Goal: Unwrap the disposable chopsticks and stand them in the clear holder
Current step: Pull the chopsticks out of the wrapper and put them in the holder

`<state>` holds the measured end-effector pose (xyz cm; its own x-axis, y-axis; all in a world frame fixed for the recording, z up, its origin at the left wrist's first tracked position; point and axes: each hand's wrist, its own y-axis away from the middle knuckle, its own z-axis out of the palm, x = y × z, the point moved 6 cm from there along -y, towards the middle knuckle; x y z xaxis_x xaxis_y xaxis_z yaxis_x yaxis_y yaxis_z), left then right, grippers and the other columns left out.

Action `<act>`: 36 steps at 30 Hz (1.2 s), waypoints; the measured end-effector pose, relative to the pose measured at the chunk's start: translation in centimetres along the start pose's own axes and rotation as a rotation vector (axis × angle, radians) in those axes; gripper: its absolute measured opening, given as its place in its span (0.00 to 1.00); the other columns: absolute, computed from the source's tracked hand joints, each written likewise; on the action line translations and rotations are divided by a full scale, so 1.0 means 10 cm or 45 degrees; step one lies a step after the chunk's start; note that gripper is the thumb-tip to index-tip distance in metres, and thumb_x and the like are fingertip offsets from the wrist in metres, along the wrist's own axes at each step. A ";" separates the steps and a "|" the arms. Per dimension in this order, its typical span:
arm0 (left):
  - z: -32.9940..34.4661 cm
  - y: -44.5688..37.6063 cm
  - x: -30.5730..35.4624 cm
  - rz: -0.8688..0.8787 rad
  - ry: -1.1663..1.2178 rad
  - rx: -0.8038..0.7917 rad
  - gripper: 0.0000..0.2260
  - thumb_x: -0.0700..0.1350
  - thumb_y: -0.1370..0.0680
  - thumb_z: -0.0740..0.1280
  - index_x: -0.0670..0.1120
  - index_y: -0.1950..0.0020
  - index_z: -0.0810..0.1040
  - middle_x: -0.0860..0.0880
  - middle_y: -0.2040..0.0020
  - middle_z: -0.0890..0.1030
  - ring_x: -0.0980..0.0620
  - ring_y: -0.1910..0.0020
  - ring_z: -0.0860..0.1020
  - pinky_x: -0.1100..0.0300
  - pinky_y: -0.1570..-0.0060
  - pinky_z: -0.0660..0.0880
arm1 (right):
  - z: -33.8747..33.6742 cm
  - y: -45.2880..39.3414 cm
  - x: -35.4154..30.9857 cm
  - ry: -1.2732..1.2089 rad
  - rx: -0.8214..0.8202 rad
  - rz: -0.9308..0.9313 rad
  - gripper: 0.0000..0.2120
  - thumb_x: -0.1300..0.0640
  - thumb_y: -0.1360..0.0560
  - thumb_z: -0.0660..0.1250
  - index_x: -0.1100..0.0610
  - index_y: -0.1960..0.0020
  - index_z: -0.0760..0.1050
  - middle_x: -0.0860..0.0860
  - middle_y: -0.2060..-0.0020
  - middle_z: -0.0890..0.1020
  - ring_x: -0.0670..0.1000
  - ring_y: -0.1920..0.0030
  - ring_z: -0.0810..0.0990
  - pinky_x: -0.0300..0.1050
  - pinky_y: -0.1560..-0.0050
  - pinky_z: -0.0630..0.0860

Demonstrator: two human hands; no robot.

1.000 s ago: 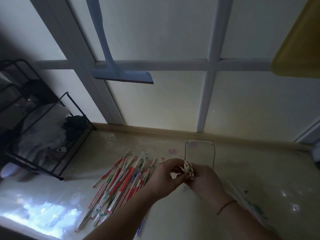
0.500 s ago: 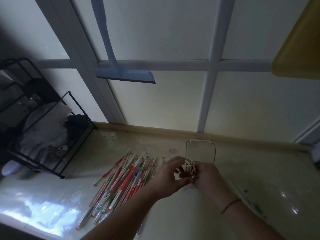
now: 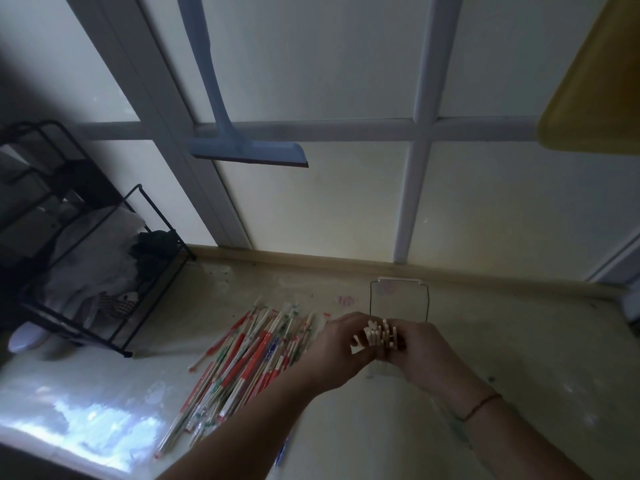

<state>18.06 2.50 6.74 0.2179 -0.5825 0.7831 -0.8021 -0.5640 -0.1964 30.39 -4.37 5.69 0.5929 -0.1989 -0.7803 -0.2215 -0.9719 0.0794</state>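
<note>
Counter [image 3: 485,427]: pale, glossy, running along a frosted window.
Black wire rack [image 3: 104,271]: far left, cloths piled inside.
Wrapped chopsticks [image 3: 242,362]: loose heap left of both hands.
Clear holder [image 3: 398,299]: upright just behind the hands.
Left hand [image 3: 339,355]: fingers curled around the bare chopstick bundle [image 3: 379,336].
Right hand [image 3: 426,355]: curled round the same bundle, tips pointing up.

counter [image 3: 485,427]: pale, glossy | on it: wrapped chopsticks pile [image 3: 242,362], clear holder [image 3: 398,299], black wire rack [image 3: 104,289] at L
</note>
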 end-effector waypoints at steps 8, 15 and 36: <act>-0.01 -0.04 -0.01 -0.021 -0.015 0.061 0.06 0.42 0.25 0.71 0.45 0.49 0.81 0.51 0.55 0.81 0.55 0.59 0.79 0.55 0.60 0.78 | -0.04 0.05 -0.03 0.012 -0.009 -0.062 0.07 0.51 0.25 0.71 0.47 0.48 0.83 0.39 0.60 0.84 0.32 0.58 0.79 0.29 0.59 0.72; 0.04 -0.02 -0.03 -0.076 -0.025 0.016 0.07 0.43 0.25 0.69 0.45 0.48 0.81 0.50 0.55 0.81 0.54 0.59 0.79 0.53 0.59 0.78 | 0.06 0.03 0.05 0.200 -0.040 -0.049 0.10 0.52 0.22 0.65 0.49 0.42 0.79 0.52 0.55 0.86 0.51 0.54 0.83 0.43 0.57 0.73; -0.01 -0.01 0.04 -0.096 -0.039 0.056 0.11 0.43 0.26 0.73 0.48 0.44 0.81 0.55 0.51 0.81 0.59 0.57 0.78 0.73 0.60 0.71 | -0.02 0.11 0.04 -0.025 0.073 -0.093 0.17 0.55 0.26 0.71 0.45 0.39 0.78 0.39 0.49 0.84 0.33 0.49 0.80 0.29 0.47 0.75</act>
<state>18.21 2.33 7.13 0.2939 -0.5549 0.7783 -0.7579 -0.6314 -0.1640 30.55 -5.57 5.58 0.5939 -0.1247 -0.7948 -0.2225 -0.9749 -0.0132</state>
